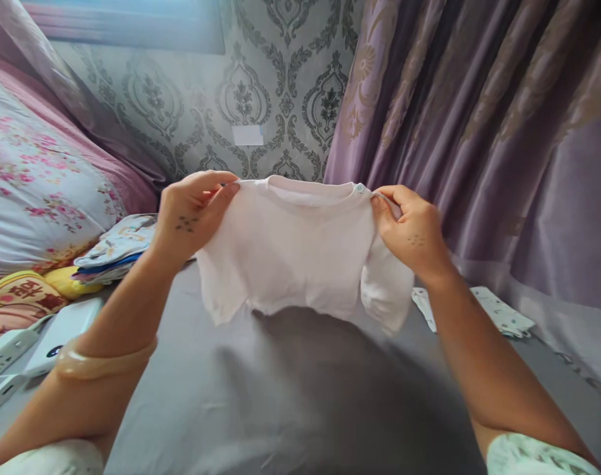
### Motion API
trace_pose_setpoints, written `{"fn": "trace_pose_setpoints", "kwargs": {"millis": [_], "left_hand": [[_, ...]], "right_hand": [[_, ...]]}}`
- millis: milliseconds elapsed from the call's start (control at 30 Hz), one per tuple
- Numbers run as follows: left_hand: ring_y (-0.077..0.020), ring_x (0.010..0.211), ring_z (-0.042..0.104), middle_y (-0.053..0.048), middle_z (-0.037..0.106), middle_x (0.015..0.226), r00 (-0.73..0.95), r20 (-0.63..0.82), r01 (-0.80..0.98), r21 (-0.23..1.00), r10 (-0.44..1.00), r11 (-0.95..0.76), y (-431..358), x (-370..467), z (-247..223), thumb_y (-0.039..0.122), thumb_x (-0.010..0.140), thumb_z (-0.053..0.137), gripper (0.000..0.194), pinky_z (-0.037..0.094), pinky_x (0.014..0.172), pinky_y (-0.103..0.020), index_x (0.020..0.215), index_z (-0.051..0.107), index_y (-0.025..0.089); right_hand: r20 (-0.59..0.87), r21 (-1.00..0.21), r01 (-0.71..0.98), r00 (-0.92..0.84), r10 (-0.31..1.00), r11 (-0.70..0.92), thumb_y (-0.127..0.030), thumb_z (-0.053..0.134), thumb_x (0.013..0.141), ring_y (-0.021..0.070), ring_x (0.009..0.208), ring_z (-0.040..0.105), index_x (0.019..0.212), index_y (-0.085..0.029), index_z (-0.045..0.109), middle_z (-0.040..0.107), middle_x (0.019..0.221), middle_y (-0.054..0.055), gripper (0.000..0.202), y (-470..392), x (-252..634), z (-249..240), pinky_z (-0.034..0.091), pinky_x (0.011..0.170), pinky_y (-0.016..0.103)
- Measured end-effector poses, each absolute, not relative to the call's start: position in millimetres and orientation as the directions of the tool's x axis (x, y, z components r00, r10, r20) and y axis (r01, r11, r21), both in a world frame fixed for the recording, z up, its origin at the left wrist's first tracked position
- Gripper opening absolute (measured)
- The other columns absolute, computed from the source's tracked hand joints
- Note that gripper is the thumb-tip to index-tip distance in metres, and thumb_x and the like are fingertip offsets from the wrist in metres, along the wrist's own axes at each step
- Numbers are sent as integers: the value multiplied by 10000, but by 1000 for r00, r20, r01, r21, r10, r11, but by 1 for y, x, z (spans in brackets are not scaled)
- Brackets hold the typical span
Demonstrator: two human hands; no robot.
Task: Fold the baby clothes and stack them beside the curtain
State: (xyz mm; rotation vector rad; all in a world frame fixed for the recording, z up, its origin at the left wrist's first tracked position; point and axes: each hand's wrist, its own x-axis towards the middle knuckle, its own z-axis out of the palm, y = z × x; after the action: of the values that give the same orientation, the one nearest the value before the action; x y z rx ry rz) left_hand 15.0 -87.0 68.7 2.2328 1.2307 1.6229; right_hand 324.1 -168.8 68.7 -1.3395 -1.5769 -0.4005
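A small pale pink long-sleeved shirt [305,251] hangs stretched between my two hands, its neckline at the top and both sleeves drooping. My left hand [194,211] pinches its left shoulder between thumb and fingers. At the other shoulder, close to a small button on the neckline, my right hand [409,224] pinches the cloth in the same way. The shirt's lower hem is just above or touching the grey bed sheet [290,396]; I cannot tell which.
Folded clothes [125,241] are stacked at the left, beside a yellow item [72,282], a white power strip [8,349] and a white box-like device [65,333]. A patterned white cloth [501,310] lies at the right, near purple curtains [478,132]. Floral bedding [37,178] rises at the left.
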Motion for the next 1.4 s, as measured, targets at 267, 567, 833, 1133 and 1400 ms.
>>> {"fn": "trace_pose_setpoints", "kwargs": {"millis": [267,567,833,1133,1400], "left_hand": [[-170,687,616,-18,699,771,379,374,528,664,846,-530,-49,-6,57,572,725,633,426,488,574,-247,904,747,203],[-214,793,635,-67,713,842,484,152,762,411,862,-501,41,41,-82,390,824,495,334,454,675,-260,905,712,149],[-222,998,631,-103,680,1092,344,132,886,281,929,-368,48,67,-153,319,978,321,303,447,753,-275,1098,577,213],[-223,926,656,-111,647,1095,604,26,797,-3,797,-604,77,51,-152,392,1004,232,384,469,755,-299,1134,548,216],[-229,953,651,-113,653,1101,599,12,800,-15,800,-599,118,60,-146,378,999,237,395,474,770,-308,1125,570,207]], "right_hand": [[427,-675,676,29,904,297,-506,597,831,164,678,618,869,-204,727,700,785,11,331,-144,349,56,468,596,267],[137,-376,927,75,988,-18,-342,490,912,220,1008,629,1057,-198,707,710,1076,66,298,-55,359,-68,445,813,275],[118,-118,992,68,991,-54,-375,293,1020,232,1040,611,1177,-225,579,613,1204,89,359,-38,355,-130,425,836,321],[27,21,999,-42,999,41,-407,267,1030,234,1006,632,1211,-229,528,591,1221,89,364,-8,369,-157,421,842,336],[1,28,997,-67,998,67,-406,251,1032,241,1032,618,1217,-209,529,590,1217,105,387,32,375,-150,409,871,364]]}}
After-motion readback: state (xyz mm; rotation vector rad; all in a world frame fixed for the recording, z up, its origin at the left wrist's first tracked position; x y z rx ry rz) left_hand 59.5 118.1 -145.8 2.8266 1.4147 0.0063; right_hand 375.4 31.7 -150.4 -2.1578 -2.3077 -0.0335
